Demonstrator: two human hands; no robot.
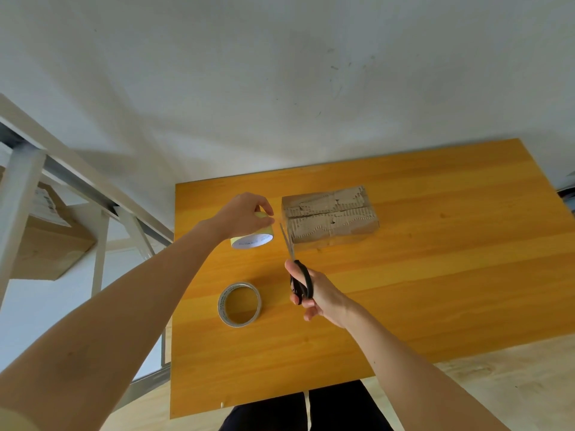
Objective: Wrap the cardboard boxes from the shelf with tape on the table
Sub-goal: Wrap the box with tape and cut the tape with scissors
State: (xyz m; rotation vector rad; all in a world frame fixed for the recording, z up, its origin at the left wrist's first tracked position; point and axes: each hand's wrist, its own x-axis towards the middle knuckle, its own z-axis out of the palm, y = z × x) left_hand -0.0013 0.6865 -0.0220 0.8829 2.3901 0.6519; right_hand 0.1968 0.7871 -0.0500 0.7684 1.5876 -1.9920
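Observation:
A torn brown cardboard box (330,216) lies on the orange wooden table (435,275). My left hand (245,214) grips a yellow tape roll (252,239) just left of the box, held above the table. My right hand (314,295) grips black-handled scissors (298,275). Their blades point up toward the gap between the roll and the box's left end. A strip of tape between roll and box is too faint to make out.
A second, thinner tape roll (239,304) lies flat on the table near my left forearm. A metal shelf (25,188) stands at the left with cardboard boxes (46,244) on it. A white wall is behind the table.

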